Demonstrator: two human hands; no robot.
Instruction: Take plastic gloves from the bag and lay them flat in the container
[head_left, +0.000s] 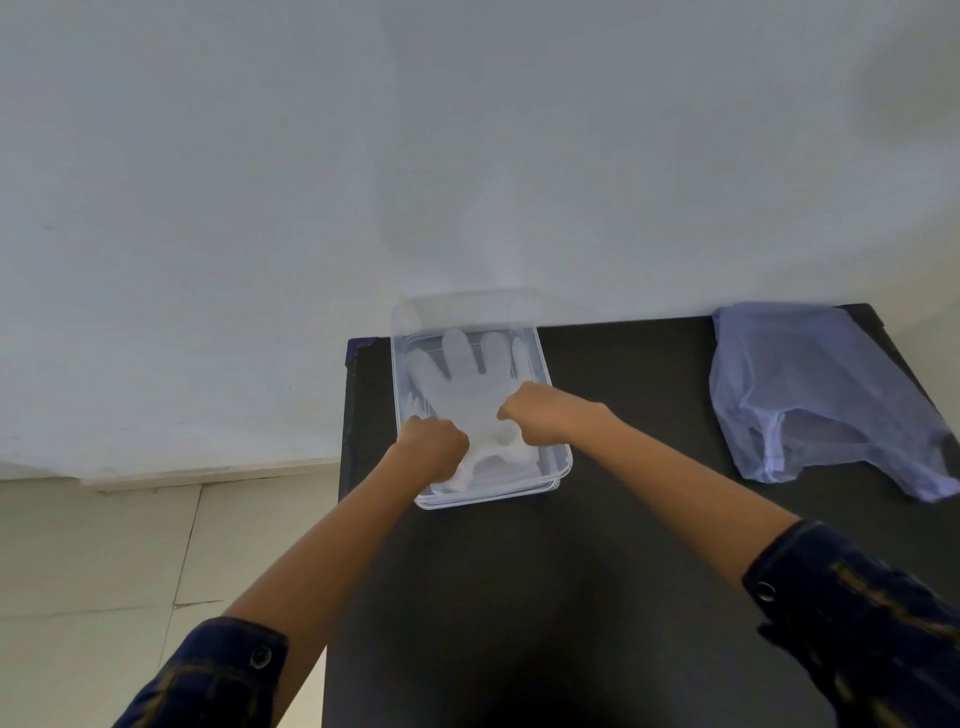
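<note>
Left hand (434, 441) curled shut, knuckles up, pinching the cuff end of a clear plastic glove (460, 382) at the container's 7 o'clock corner. Right hand (535, 415) likewise closed, gripping the same glove's cuff at the 4 o'clock side. Fingertips hidden under both fists; exact pinch not readable. Cuff bunched and wrinkled between the two hands; palm and glove fingers spread toward 12 o'clock, lying mostly flat on the floor of the container (556, 460).

Container: clear, rectangular, shallow; far end overhanging the desk (597, 545) edge toward the wall. Glove thumb near the left wall at 9 o'clock.

Bag (810, 395): thin, pale blue plastic, slumped on the desk at 3 o'clock from the container, well apart from it. Contents not discernible.

Dark sleeves (857, 608) with snap buttons pushed up both forearms.

Risks, as judged:
- Cuff left crumpled on release; film clinging to skin likely to lift with the hands and undo the flat lay.
- Pulling cuff too hard toward 6 o'clock could drag the glove fingers into a fold.
- Downward pressure at the near end, with the far end overhanging, could shift or tip the light container.
- Thumb may ride up the left wall instead of lying flat.
</note>
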